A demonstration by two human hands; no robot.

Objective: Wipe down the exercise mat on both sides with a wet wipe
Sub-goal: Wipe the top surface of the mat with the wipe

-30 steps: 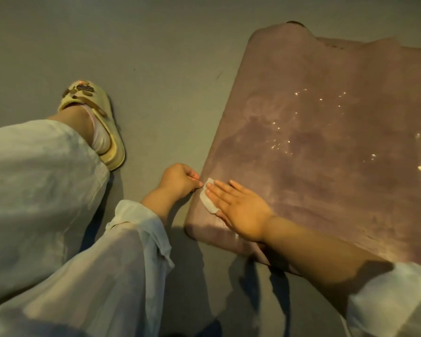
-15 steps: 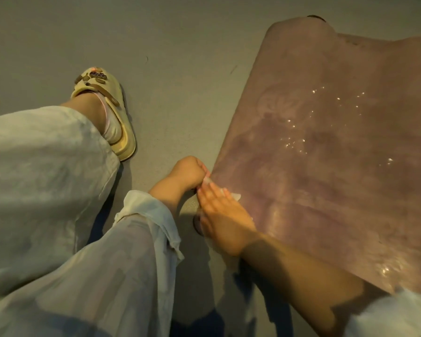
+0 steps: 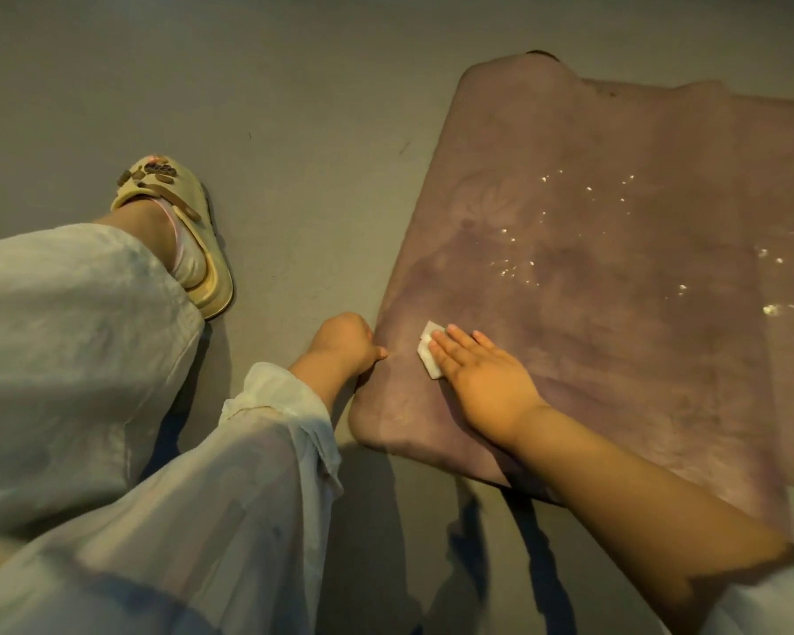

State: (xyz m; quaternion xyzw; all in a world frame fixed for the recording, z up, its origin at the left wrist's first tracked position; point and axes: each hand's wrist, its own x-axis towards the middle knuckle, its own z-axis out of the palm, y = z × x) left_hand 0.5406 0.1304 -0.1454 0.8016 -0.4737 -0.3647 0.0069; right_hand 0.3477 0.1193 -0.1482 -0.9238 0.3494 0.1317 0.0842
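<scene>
Right hand (image 3: 487,382) fingers flat on wipe (image 3: 429,352), left hand (image 3: 344,343) pinching mat (image 3: 615,291) edge — bare floor (image 3: 294,107) beyond

The right hand (image 3: 482,373) slid the wet wipe (image 3: 430,350) from the mat (image 3: 615,277) edge inward. It flattened on top.

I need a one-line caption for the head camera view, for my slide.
Right hand presses a white wet wipe flat on the purple foam exercise mat while the left hand grips its edge.
</scene>
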